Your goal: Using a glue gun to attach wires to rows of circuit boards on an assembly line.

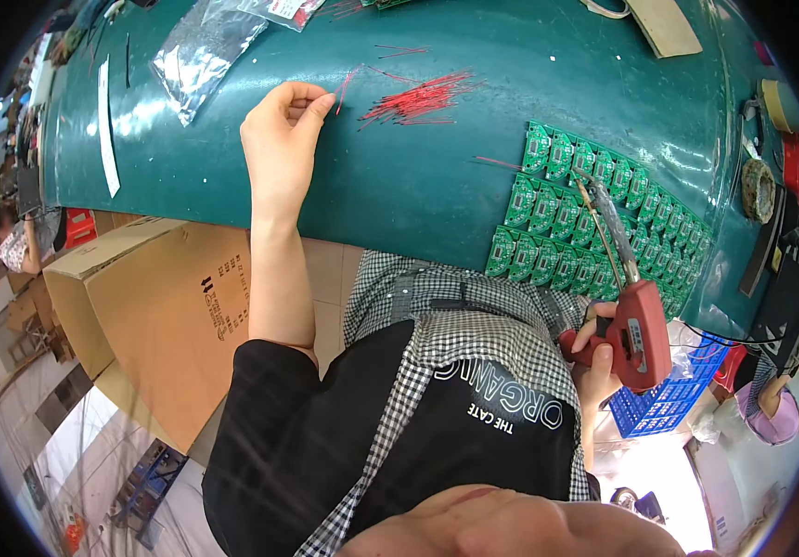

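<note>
My left hand [281, 135] is closed in a pinch on a thin red wire [345, 90], at the left of a loose pile of red wires [423, 97] on the green table. My right hand [596, 357] is wrapped round the grip of a red soldering gun [641, 336]. Its long metal barrel and tip reach up over rows of small green circuit boards [541, 204]. The tip is over the top row; whether it touches a board I cannot tell. From the top-left board one red wire [498, 161] sticks out to the left.
A clear plastic bag [205, 51] lies at the far left of the green table [399, 195], near a white strip [106, 130]. Tape rolls [758, 190] sit at the right edge. Below are a cardboard box [163, 316] and a blue crate [655, 404]. Other people sit at both sides.
</note>
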A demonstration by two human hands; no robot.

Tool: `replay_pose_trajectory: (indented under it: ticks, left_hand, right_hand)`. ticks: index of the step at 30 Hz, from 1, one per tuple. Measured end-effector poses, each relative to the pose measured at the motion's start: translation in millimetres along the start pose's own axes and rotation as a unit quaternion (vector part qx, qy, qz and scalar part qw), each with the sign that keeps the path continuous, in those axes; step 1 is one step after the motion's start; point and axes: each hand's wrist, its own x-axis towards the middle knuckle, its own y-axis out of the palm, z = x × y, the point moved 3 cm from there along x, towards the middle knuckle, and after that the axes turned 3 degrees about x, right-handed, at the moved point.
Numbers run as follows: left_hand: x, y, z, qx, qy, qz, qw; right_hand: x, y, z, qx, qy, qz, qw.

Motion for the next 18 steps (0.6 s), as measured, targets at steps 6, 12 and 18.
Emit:
replay_pose_trajectory:
  ticks: [6, 12, 18]
  left_hand:
    - [-1.9, -3.5, 2.8, -0.089, 0.001, 0.044, 0.995]
    - [-7.1, 1.7, -8.2, -0.097, 0.007, 0.071, 0.993]
    - [-47.7, 51.9, -58.0, -0.22, 0.018, 0.247, 0.944]
  right_hand:
    - [1.7, 9.8, 5.7, -0.024, 0.009, -0.033, 0.999]
    - [0.9, 6.2, 6.0, -0.035, 0.01, -0.038, 0.999]
    - [11.7, 9.5, 6.8, 0.058, 0.036, -0.008, 0.998]
